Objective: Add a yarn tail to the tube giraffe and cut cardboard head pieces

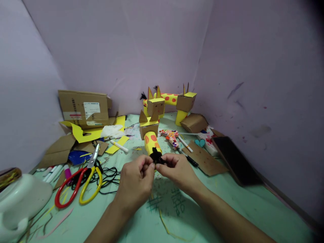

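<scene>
My left hand [136, 179] and my right hand [180, 171] meet at the middle of the table, fingertips pinched on a black string tassel [156, 154]. This tassel sits at the near end of a yellow paper tube [151, 139] with orange spots. At the tube's far end is a small cardboard box head [148, 131] with two pointed ears, facing away. Behind it stand two similar spotted animal figures, one with a drawn face [155, 108] and one turned right [186, 102]. My fingers partly hide the tassel's lower strands.
Scissors [92, 168] with red and yellow handles lie left, over tangled black cord [111, 173]. A patterned glue gun [170, 136], a black pen [189, 158] and a phone [235, 160] lie right. A cardboard box [101, 104] stands back left; a white mug [27, 195] is near left.
</scene>
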`<state>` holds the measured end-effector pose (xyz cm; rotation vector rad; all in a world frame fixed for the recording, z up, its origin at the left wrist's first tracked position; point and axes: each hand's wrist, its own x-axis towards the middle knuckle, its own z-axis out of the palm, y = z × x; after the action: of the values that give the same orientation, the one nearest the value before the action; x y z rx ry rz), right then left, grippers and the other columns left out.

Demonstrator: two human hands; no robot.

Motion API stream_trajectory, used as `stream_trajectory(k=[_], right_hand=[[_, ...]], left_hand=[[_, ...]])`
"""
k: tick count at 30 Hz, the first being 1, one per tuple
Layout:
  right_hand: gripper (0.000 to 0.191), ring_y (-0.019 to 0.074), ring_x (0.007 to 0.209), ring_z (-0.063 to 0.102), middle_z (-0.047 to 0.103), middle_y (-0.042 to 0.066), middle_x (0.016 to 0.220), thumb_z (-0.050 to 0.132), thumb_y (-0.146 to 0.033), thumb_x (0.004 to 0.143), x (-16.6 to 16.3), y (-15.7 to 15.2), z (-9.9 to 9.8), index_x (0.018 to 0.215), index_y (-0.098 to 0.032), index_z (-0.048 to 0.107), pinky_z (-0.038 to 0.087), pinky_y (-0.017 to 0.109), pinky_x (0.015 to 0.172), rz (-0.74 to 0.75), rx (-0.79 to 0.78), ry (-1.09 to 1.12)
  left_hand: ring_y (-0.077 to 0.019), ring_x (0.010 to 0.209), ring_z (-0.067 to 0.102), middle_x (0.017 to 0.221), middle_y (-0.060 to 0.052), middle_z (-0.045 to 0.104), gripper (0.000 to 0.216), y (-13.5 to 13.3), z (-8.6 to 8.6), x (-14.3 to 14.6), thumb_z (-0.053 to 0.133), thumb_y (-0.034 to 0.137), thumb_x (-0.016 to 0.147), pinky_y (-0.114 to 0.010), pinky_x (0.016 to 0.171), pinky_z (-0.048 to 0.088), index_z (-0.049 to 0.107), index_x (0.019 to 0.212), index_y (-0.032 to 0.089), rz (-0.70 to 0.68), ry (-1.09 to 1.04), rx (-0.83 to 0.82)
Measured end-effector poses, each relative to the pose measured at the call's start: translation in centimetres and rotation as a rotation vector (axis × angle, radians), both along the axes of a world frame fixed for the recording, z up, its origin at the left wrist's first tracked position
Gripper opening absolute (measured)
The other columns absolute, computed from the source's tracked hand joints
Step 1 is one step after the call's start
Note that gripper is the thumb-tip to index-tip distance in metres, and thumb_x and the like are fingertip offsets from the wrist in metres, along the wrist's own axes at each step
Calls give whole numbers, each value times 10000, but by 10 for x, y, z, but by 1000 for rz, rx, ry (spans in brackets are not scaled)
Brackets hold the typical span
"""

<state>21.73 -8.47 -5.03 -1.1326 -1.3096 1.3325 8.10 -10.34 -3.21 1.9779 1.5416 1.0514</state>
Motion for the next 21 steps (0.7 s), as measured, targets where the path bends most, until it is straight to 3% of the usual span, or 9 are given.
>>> stream_trajectory(k=[5,10,21], right_hand=[[81,52,456,371,481,-63,483,623,-208,580,0,1,-2,552,-148,576,288,200,458,-16,10,-12],[91,46,445,346,456,-69,462,624,-189,580,0,1,-1,528,-151,560,268,190,434,-38,30,-27],[69,60,478,379,482,-60,510,609,-215,582,0,0,-1,590,-151,584,294,204,476,-11,10,23]], left_hand=[[-145,530,565,591,-1,627,129,-1,-8,-1,465,244,786,-243,520,375,571,742,183,15,136,125],[-142,525,548,586,0,608,131,-1,-10,-2,461,239,788,-244,521,366,565,727,187,10,180,165],[-110,466,436,520,47,458,150,1,-2,-1,424,260,787,-208,448,323,448,648,208,-36,27,5]])
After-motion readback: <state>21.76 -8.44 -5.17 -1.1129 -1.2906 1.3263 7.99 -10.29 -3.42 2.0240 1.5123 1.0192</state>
